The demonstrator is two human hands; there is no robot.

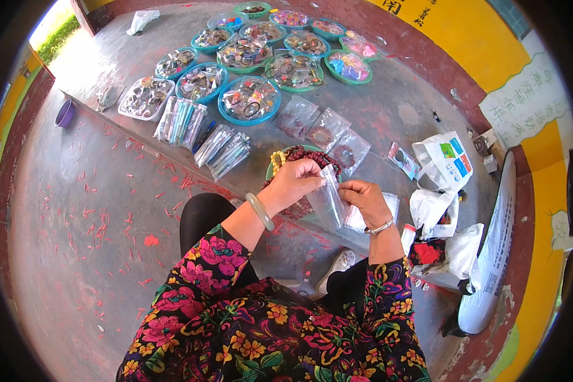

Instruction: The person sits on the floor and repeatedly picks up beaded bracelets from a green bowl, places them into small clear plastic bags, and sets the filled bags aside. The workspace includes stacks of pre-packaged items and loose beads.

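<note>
We have the clear bag [330, 207] between our hands, above the near side of the green bowl [270, 170]. Our left hand [294, 183] pinches its top at the bag's 11 o'clock; our right hand [368, 202] seems to pinch its edge at 2 o'clock. To part the thin layers well, we should rub them lightly, pull evenly without stretching the film, and avoid snagging the red beads [307, 154] at the bag's 11 o'clock.

Gray floor [63, 210], baskets [249, 121], packets [351, 153], red scraps [151, 240]
</note>
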